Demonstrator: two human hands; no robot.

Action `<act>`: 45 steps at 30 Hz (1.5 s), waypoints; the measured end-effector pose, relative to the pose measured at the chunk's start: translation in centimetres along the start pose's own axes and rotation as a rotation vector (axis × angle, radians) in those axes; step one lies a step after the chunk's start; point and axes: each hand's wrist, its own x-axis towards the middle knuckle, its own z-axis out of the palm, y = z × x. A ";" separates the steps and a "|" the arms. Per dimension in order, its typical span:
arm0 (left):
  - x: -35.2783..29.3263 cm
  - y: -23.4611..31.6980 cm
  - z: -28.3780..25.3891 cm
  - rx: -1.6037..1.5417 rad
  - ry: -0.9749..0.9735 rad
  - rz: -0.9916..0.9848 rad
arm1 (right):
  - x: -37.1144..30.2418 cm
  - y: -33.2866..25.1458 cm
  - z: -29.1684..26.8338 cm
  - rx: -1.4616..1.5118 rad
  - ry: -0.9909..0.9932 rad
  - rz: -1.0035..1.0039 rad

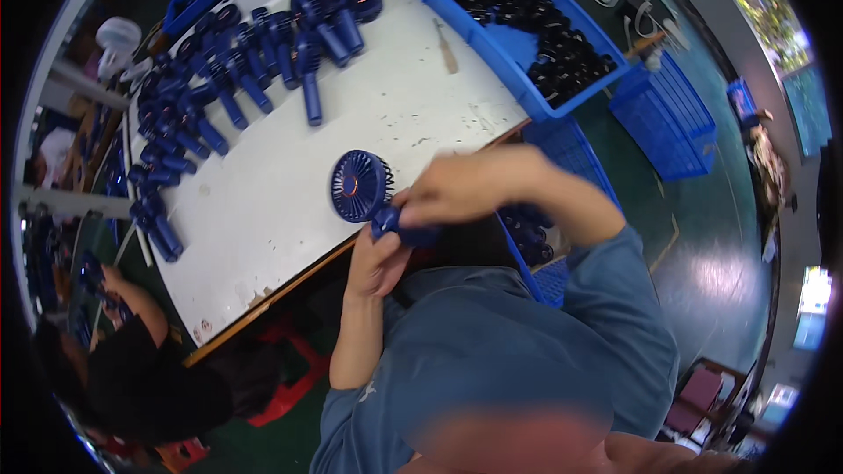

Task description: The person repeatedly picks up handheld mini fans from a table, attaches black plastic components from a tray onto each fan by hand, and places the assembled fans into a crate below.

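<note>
A dark blue handheld fan with a round grille is at the table's front edge, its head toward the table and its handle toward me. My left hand is closed around the part below the fan head, thumb on top. Over the same part reaches my right hand, fingers bent and pressed together against the fan just below the grille. Slight blur and the hand itself hide whether it pinches a small part. Much of the handle is covered by my hands.
Several blue handheld fans lie in rows across the white table. A blue tray of black ring-like parts sits at the far right, near a thin tool. Blue crates stand beyond the table. At left, another person handles a fan.
</note>
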 end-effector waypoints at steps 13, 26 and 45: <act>-2.3 2.7 -0.2 0.170 0.060 0.191 | -4.8 28.0 -10.5 -0.619 0.605 0.821; -0.5 1.6 0.2 0.688 0.415 0.231 | -4.3 24.4 -11.5 -0.394 1.283 0.398; -1.7 2.1 0.0 0.585 0.358 -0.020 | 0.7 1.2 8.6 0.718 0.565 -0.225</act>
